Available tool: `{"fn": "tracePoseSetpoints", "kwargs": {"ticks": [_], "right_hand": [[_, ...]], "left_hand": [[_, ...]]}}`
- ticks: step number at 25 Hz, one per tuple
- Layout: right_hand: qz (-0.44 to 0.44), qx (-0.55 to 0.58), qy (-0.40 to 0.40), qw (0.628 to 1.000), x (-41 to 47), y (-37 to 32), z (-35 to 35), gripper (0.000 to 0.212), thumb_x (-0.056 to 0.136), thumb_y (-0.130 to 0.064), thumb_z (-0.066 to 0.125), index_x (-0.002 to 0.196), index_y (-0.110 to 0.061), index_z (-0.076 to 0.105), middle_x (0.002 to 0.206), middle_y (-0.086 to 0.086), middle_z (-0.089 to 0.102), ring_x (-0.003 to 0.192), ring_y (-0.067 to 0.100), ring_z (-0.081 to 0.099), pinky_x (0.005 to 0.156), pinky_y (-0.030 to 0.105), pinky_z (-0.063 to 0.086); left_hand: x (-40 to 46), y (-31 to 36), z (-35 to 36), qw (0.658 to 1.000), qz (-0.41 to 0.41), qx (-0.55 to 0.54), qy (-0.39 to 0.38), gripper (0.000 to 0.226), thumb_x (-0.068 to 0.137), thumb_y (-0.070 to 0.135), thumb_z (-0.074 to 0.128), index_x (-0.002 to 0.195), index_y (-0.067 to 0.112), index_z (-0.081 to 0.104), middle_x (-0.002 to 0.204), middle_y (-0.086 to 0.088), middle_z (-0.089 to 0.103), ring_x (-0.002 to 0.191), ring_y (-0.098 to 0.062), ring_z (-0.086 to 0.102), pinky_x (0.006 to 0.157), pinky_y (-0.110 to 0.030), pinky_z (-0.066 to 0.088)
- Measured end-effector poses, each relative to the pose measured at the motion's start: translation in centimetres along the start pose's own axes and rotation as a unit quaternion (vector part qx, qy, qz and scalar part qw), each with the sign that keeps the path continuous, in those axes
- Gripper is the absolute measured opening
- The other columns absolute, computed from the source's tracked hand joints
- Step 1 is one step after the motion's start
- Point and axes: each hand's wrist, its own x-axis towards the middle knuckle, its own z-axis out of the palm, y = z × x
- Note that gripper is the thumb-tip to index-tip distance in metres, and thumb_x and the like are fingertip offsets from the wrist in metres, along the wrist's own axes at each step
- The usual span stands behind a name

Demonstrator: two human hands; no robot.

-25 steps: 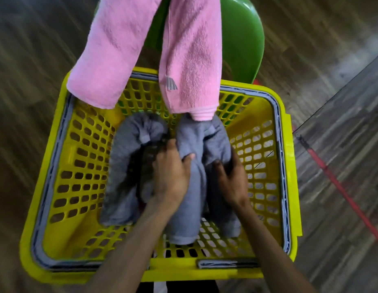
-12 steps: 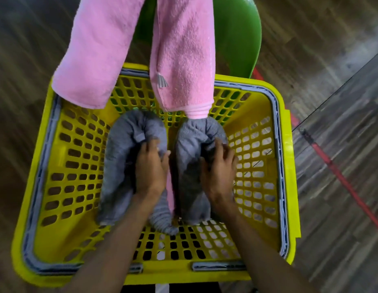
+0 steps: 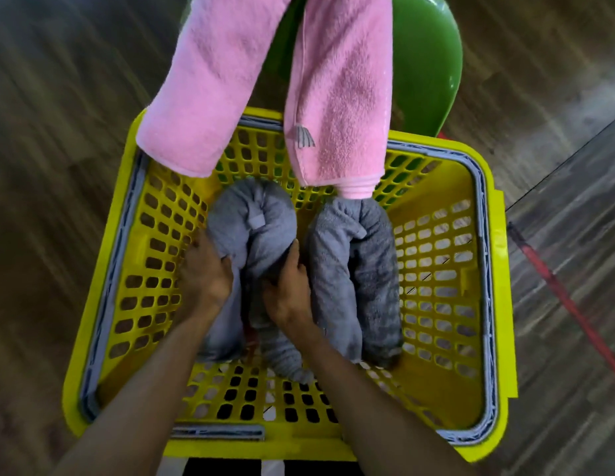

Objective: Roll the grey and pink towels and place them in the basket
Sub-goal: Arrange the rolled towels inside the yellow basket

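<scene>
Two rolled grey towels lie side by side in the yellow basket (image 3: 440,338). My left hand (image 3: 204,273) and my right hand (image 3: 287,286) both grip the left grey towel (image 3: 254,218), one on each side of the roll. The right grey towel (image 3: 357,276) lies free beside it. Two pink towels hang from above over the basket's far rim: the left pink towel (image 3: 209,87) and the right pink towel (image 3: 340,97), whose lower end touches the right grey roll.
A green plastic chair (image 3: 426,63) stands just behind the basket. Dark wood floor surrounds it. A red stripe (image 3: 567,304) runs diagonally along the floor on the right.
My right hand left the right grey roll and moved onto the left one. My left hand shifted to that roll's outer left side.
</scene>
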Motion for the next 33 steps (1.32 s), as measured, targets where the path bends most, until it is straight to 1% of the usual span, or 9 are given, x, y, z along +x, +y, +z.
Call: {"fn": "tracePoseSetpoints", "kwargs": {"ticks": [4,11,14,16,19,23,27,30,33], "right_hand": [[-0.095,0.069,0.090,0.989,-2.0,1.2,-5.7,0.077,0.086,-0.018,0.065,0.152,-0.012,0.027,0.145,0.009,0.048,0.133,0.023,0.046,0.111,0.038,0.038],[-0.109,0.073,0.190,0.973,-4.3,4.8,-14.9,0.070,0.088,-0.023,0.064,0.151,-0.022,0.033,0.143,-0.003,0.049,0.132,0.011,0.047,0.109,0.038,0.042],[-0.094,0.003,0.229,0.969,-4.8,6.4,-16.0,0.071,0.091,-0.013,0.063,0.153,-0.021,0.028,0.132,0.004,0.052,0.119,0.015,0.050,0.095,0.021,0.037],[-0.036,-0.066,0.222,0.972,-4.4,7.0,-15.4,0.074,0.093,-0.013,0.058,0.155,-0.025,0.020,0.123,0.015,0.052,0.108,0.030,0.051,0.080,0.027,0.036],[0.037,-0.193,0.192,0.961,-3.2,7.5,-13.5,0.078,0.093,-0.018,0.052,0.156,-0.027,0.008,0.128,0.021,0.044,0.111,0.044,0.050,0.088,0.045,0.043],[0.063,-0.161,0.191,0.966,-2.6,6.5,-14.2,0.076,0.092,-0.017,0.054,0.155,-0.021,0.013,0.137,0.020,0.039,0.120,0.044,0.045,0.095,0.051,0.044],[-0.085,-0.064,0.298,0.949,-3.6,0.9,-16.3,0.059,0.096,-0.034,0.057,0.149,-0.018,0.036,0.136,0.013,0.045,0.123,0.030,0.045,0.104,0.041,0.040],[-0.180,-0.009,0.339,0.924,-2.3,-6.5,-17.4,0.062,0.092,-0.043,0.063,0.144,-0.015,0.043,0.134,0.013,0.047,0.124,0.025,0.045,0.101,0.030,0.036],[-0.182,-0.061,0.318,0.928,0.8,-13.1,-17.4,0.081,0.084,-0.054,0.065,0.148,-0.015,0.035,0.134,0.015,0.045,0.121,0.033,0.044,0.099,0.043,0.041]], "left_hand": [[-4.0,2.9,-1.6,0.992,0.072,-0.101,0.011,0.057,0.088,0.025,0.065,0.136,0.008,0.039,0.124,-0.019,0.059,0.109,-0.041,0.057,0.085,-0.046,0.050],[-9.6,10.4,0.7,0.967,0.117,-0.226,-0.005,0.053,0.086,0.032,0.065,0.130,0.014,0.041,0.117,-0.015,0.064,0.102,-0.035,0.063,0.082,-0.044,0.052],[-10.5,12.1,3.1,0.968,0.125,-0.218,-0.013,0.055,0.085,0.022,0.068,0.130,0.004,0.043,0.121,-0.020,0.059,0.109,-0.038,0.057,0.087,-0.042,0.048],[-10.3,12.9,4.9,0.972,0.116,-0.200,-0.036,0.058,0.083,0.021,0.070,0.130,-0.001,0.042,0.125,-0.023,0.054,0.113,-0.040,0.053,0.093,-0.039,0.039],[-9.6,13.6,6.3,0.981,0.096,-0.160,-0.053,0.064,0.084,0.023,0.070,0.132,-0.005,0.039,0.129,-0.027,0.051,0.115,-0.042,0.050,0.090,-0.031,0.028],[-9.2,12.0,5.0,0.972,0.135,-0.181,-0.062,0.068,0.083,0.037,0.071,0.133,0.003,0.041,0.128,-0.022,0.051,0.112,-0.039,0.053,0.093,-0.042,0.043],[-6.4,10.7,-2.2,0.946,0.223,-0.206,0.113,0.046,0.091,0.032,0.061,0.127,0.005,0.050,0.117,-0.013,0.054,0.104,-0.022,0.055,0.084,-0.036,0.053],[-3.3,12.3,-8.8,0.905,0.275,-0.199,0.258,0.030,0.095,0.023,0.057,0.119,0.004,0.057,0.109,-0.013,0.055,0.095,-0.024,0.057,0.082,-0.035,0.050],[0.7,13.6,-12.6,0.886,0.291,-0.138,0.333,0.034,0.093,0.025,0.057,0.121,0.006,0.055,0.117,-0.016,0.052,0.109,-0.030,0.051,0.097,-0.034,0.037]]}}
